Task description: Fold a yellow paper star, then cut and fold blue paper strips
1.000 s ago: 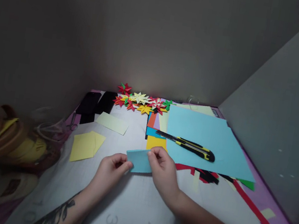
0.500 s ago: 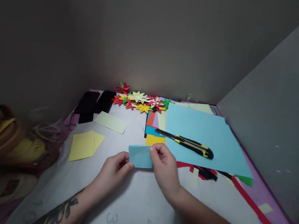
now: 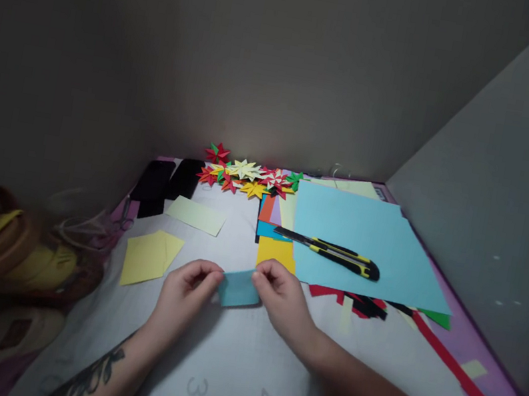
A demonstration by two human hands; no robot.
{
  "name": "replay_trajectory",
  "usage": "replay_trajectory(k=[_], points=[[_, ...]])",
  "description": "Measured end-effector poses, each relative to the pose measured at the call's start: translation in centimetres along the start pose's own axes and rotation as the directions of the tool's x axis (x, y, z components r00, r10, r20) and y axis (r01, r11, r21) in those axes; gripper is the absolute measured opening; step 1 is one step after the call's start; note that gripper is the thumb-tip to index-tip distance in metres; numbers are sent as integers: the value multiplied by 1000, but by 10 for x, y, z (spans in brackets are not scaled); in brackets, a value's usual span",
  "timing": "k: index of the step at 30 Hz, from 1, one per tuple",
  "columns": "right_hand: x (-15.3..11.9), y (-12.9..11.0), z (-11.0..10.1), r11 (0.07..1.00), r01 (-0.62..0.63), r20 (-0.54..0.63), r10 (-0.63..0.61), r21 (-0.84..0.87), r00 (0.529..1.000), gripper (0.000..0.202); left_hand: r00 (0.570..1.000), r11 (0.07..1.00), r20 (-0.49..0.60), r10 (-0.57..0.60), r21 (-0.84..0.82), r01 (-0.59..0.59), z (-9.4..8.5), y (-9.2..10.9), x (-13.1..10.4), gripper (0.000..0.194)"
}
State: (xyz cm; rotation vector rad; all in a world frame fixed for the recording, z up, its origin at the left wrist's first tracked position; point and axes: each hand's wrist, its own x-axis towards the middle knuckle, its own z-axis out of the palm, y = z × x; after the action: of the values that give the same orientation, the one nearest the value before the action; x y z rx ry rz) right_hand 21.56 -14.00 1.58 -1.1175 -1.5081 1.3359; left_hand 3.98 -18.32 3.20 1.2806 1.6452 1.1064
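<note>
A small rectangle of light blue paper (image 3: pixel 240 288) is held up over the white surface between both hands. My left hand (image 3: pixel 188 290) pinches its left end between thumb and forefinger. At the upper right corner, the thumb and fingers of my right hand (image 3: pixel 283 299) close on the same paper. Beyond the right hand, a yellow-and-black utility knife (image 3: pixel 331 251) lies on large light blue sheets (image 3: pixel 366 222). To the left of my left hand rest yellow paper pieces (image 3: pixel 147 259) and a pale green paper rectangle (image 3: pixel 196 215).
Folded paper stars (image 3: pixel 247 178) in several colours cluster at the back by the wall. A dark phone (image 3: pixel 153 181) lies at the back left, with scissors (image 3: pixel 126 215) near it. Red and black scraps (image 3: pixel 362 307) and a long red strip (image 3: pixel 467 380) lie at right.
My left hand has shifted left and now grips the paper's upper left end instead of its lower corner. The paper and right hand have moved slightly left and nearer.
</note>
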Motion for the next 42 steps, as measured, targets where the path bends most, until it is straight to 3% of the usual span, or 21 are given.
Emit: replay_trajectory(k=[4,9,15,17,22,25,32,37,39,42], points=[[0,-3,3,998,16,50,-13,-64,999,7,1000,998,-10,5,55,-4,-3,2,0,21],[1,-2,5,998,-35,63,38,-42,997,12,999,999,27,18,47,-19,1,0,1,20],[-4,0,7,973,75,101,-54,-217,993,18,974,973,169,154,144,-179,3,-1,-4,17],[-6,-1,8,959,114,107,-89,-260,990,17,975,974,154,158,141,-180,2,-1,-5,20],[-6,-2,7,963,117,103,-94,-241,990,13,999,999,4,32,-25,-32,-2,-3,-1,21],[-6,-2,5,941,167,103,-143,-293,984,15,999,999,20,34,-17,-34,-4,-5,3,19],[-12,-2,6,826,430,262,-352,-364,899,16,940,928,84,330,156,-339,-8,5,-2,15],[-15,-15,12,768,516,264,-445,-379,856,11,850,829,144,506,191,-526,-7,16,-12,11],[-15,-22,14,723,572,287,-495,-388,820,13,826,807,160,541,179,-563,-4,19,-17,11],[-17,-29,15,669,636,319,-550,-384,772,14,839,831,99,535,121,-543,-4,20,-22,12]])
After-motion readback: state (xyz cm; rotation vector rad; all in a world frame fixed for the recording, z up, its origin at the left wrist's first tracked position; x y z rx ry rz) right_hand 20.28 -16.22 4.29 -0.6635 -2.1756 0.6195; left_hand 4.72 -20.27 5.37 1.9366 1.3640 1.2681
